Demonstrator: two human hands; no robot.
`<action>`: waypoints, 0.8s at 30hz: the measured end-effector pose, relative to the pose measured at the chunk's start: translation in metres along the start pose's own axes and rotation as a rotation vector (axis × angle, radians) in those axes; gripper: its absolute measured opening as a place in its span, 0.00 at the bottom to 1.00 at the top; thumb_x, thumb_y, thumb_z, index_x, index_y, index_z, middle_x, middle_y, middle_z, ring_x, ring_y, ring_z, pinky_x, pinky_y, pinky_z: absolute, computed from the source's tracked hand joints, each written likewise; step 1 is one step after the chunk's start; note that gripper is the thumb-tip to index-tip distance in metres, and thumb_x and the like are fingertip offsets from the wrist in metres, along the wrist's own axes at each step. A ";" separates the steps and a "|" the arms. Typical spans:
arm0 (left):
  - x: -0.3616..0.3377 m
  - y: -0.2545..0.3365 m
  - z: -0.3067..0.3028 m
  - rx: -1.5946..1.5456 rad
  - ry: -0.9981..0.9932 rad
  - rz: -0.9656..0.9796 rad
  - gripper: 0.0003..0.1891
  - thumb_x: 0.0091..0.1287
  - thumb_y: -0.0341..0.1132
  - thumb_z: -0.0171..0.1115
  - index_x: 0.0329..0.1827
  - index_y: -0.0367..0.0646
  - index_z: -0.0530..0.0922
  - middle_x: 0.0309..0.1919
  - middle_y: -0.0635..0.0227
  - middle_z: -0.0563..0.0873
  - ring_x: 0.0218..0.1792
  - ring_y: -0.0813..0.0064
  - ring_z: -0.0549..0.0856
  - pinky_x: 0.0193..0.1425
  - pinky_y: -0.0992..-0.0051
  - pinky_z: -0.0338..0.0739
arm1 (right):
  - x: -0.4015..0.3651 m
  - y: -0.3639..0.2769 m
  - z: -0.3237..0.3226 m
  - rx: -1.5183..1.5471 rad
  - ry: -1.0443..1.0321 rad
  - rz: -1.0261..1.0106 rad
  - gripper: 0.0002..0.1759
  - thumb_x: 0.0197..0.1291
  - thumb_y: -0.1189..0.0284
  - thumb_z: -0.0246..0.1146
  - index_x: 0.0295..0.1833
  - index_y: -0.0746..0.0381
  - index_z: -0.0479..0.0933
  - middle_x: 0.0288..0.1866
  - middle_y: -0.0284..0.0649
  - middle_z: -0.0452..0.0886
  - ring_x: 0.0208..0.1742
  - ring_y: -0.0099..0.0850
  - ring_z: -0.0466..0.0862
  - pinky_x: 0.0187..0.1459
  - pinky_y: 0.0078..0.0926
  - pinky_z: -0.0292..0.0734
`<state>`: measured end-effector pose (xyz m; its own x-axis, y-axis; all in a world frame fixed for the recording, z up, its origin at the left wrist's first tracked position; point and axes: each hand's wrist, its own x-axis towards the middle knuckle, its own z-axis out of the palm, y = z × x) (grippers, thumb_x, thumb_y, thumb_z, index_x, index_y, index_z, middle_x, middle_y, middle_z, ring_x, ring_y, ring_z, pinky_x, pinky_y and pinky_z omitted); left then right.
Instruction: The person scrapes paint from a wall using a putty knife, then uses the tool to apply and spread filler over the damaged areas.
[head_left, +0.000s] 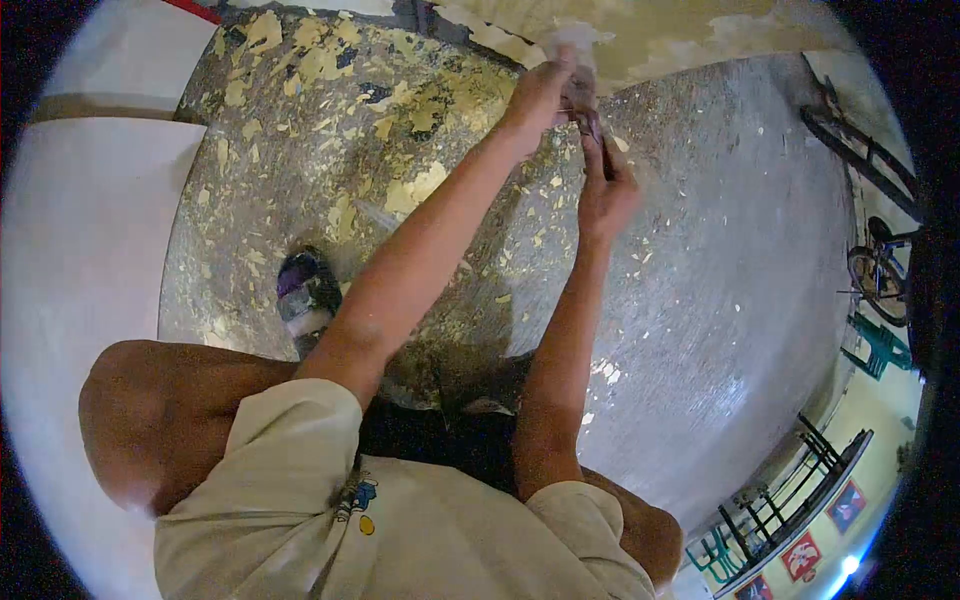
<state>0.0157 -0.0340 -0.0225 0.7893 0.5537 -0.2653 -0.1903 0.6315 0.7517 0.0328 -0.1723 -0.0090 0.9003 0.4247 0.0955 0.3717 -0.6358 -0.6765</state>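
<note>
Both arms reach forward to the foot of a wall [690,40] with patchy, peeling yellow paint. My left hand [540,100] is closed around the front part of what looks like a scraper, close against the wall; motion blurs its fingers. Behind it, my right hand [608,195] grips the rear end of the same scraper [588,122], whose handle looks dark. The blade is blurred and partly hidden by my left hand. Yellow paint flakes [415,188] lie thickly over the grey floor [700,260] below and left of my hands.
My sandalled foot [308,295] stands among the flakes. A pale raised surface [90,240] runs along the left. At the right are a bicycle [880,270], a green chair [880,345] and a dark rack or table [800,510].
</note>
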 end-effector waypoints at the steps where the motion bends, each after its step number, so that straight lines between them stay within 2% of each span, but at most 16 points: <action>1: -0.002 0.002 0.005 0.124 0.022 0.027 0.30 0.63 0.62 0.49 0.42 0.38 0.76 0.28 0.67 0.82 0.28 0.74 0.83 0.31 0.74 0.77 | -0.002 0.006 0.004 0.114 0.053 0.005 0.20 0.57 0.60 0.62 0.50 0.63 0.79 0.32 0.44 0.83 0.30 0.28 0.80 0.34 0.26 0.74; 2: 0.001 0.003 0.009 0.126 0.019 0.031 0.30 0.63 0.62 0.49 0.42 0.38 0.76 0.28 0.67 0.82 0.28 0.74 0.83 0.31 0.74 0.77 | 0.000 0.011 0.007 0.230 0.110 0.008 0.19 0.58 0.63 0.62 0.50 0.64 0.78 0.30 0.41 0.82 0.28 0.24 0.78 0.32 0.24 0.73; 3: 0.008 -0.002 0.010 0.172 0.018 0.082 0.30 0.63 0.61 0.49 0.42 0.38 0.76 0.28 0.67 0.82 0.28 0.75 0.83 0.30 0.74 0.77 | 0.003 0.003 0.007 0.234 0.117 0.005 0.19 0.58 0.63 0.62 0.50 0.64 0.78 0.30 0.41 0.82 0.28 0.24 0.78 0.32 0.24 0.73; 4: 0.006 0.005 0.014 0.216 0.020 0.132 0.30 0.63 0.61 0.49 0.41 0.38 0.76 0.29 0.67 0.82 0.29 0.76 0.82 0.30 0.74 0.77 | 0.006 -0.010 0.006 0.214 0.118 0.014 0.19 0.59 0.64 0.61 0.50 0.65 0.78 0.32 0.44 0.83 0.29 0.25 0.78 0.34 0.25 0.73; 6: -0.001 0.013 0.010 0.126 -0.024 0.094 0.30 0.62 0.63 0.49 0.40 0.40 0.76 0.29 0.67 0.82 0.29 0.75 0.82 0.31 0.74 0.77 | 0.006 -0.017 0.008 0.180 0.109 0.032 0.18 0.59 0.64 0.61 0.50 0.66 0.77 0.34 0.46 0.83 0.31 0.26 0.79 0.36 0.25 0.73; 8: 0.001 0.021 0.004 0.077 0.031 -0.059 0.31 0.62 0.62 0.49 0.55 0.44 0.71 0.41 0.66 0.80 0.40 0.71 0.81 0.47 0.65 0.77 | 0.016 -0.015 0.017 0.034 0.228 -0.237 0.17 0.59 0.61 0.58 0.49 0.59 0.79 0.38 0.49 0.82 0.37 0.43 0.82 0.38 0.34 0.75; 9: 0.006 0.020 0.004 0.064 0.050 0.054 0.32 0.59 0.66 0.50 0.40 0.41 0.76 0.28 0.69 0.80 0.32 0.74 0.81 0.36 0.69 0.77 | 0.014 -0.012 0.017 0.033 0.228 -0.232 0.17 0.59 0.61 0.58 0.49 0.59 0.79 0.38 0.49 0.82 0.37 0.43 0.82 0.38 0.34 0.75; 10: 0.004 0.016 0.003 0.066 0.045 0.053 0.32 0.59 0.66 0.50 0.40 0.41 0.76 0.28 0.69 0.80 0.32 0.74 0.81 0.36 0.69 0.77 | 0.012 -0.011 0.016 0.070 0.205 -0.211 0.17 0.59 0.62 0.58 0.49 0.60 0.79 0.38 0.49 0.82 0.37 0.43 0.82 0.39 0.34 0.75; 12: -0.001 0.017 0.004 0.068 0.047 -0.096 0.32 0.59 0.67 0.50 0.40 0.42 0.77 0.30 0.69 0.81 0.34 0.73 0.81 0.38 0.68 0.77 | 0.013 -0.011 0.015 0.149 0.169 -0.185 0.16 0.58 0.64 0.59 0.49 0.60 0.79 0.38 0.49 0.81 0.37 0.42 0.82 0.39 0.33 0.74; 13: 0.002 0.012 0.001 0.123 0.046 -0.128 0.33 0.58 0.67 0.50 0.42 0.43 0.76 0.34 0.68 0.81 0.37 0.72 0.81 0.43 0.67 0.77 | 0.011 -0.008 0.018 0.155 0.179 -0.194 0.16 0.58 0.64 0.59 0.49 0.60 0.79 0.38 0.49 0.81 0.37 0.42 0.82 0.39 0.33 0.74; 16: 0.010 0.017 -0.002 0.120 0.061 -0.043 0.32 0.59 0.65 0.51 0.44 0.41 0.75 0.35 0.68 0.81 0.39 0.72 0.81 0.44 0.67 0.77 | 0.012 -0.011 0.031 0.195 0.179 -0.162 0.16 0.58 0.65 0.59 0.48 0.61 0.79 0.36 0.50 0.81 0.35 0.41 0.82 0.38 0.33 0.74; 19: -0.008 0.015 -0.007 0.121 0.091 -0.062 0.30 0.61 0.63 0.52 0.46 0.40 0.75 0.36 0.67 0.81 0.39 0.73 0.81 0.44 0.67 0.78 | 0.008 -0.028 0.022 0.219 0.069 0.048 0.15 0.58 0.66 0.60 0.47 0.62 0.79 0.39 0.51 0.81 0.40 0.42 0.82 0.43 0.32 0.73; 20: -0.008 0.023 -0.003 0.138 0.067 -0.056 0.29 0.62 0.61 0.52 0.46 0.40 0.75 0.36 0.68 0.81 0.39 0.74 0.81 0.42 0.68 0.78 | 0.006 -0.016 0.028 0.218 0.074 0.051 0.15 0.58 0.66 0.60 0.47 0.62 0.79 0.39 0.51 0.81 0.40 0.42 0.82 0.43 0.32 0.73; 22: -0.001 0.016 -0.002 0.147 0.069 0.005 0.28 0.62 0.60 0.52 0.46 0.41 0.75 0.37 0.67 0.81 0.39 0.73 0.82 0.40 0.68 0.80 | 0.009 0.004 0.045 0.134 0.264 -0.221 0.18 0.58 0.64 0.61 0.49 0.65 0.78 0.38 0.50 0.82 0.36 0.32 0.81 0.42 0.28 0.73; 24: -0.003 0.017 0.002 0.123 0.112 0.000 0.29 0.62 0.61 0.52 0.46 0.42 0.75 0.36 0.67 0.81 0.38 0.73 0.82 0.40 0.67 0.80 | 0.014 -0.002 0.040 0.156 0.258 -0.207 0.19 0.58 0.62 0.61 0.49 0.65 0.78 0.38 0.51 0.82 0.35 0.36 0.81 0.42 0.29 0.73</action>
<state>0.0116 -0.0257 -0.0074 0.7176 0.6156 -0.3257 -0.1125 0.5639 0.8182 0.0353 -0.1394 -0.0358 0.8445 0.3452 0.4095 0.5309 -0.4391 -0.7248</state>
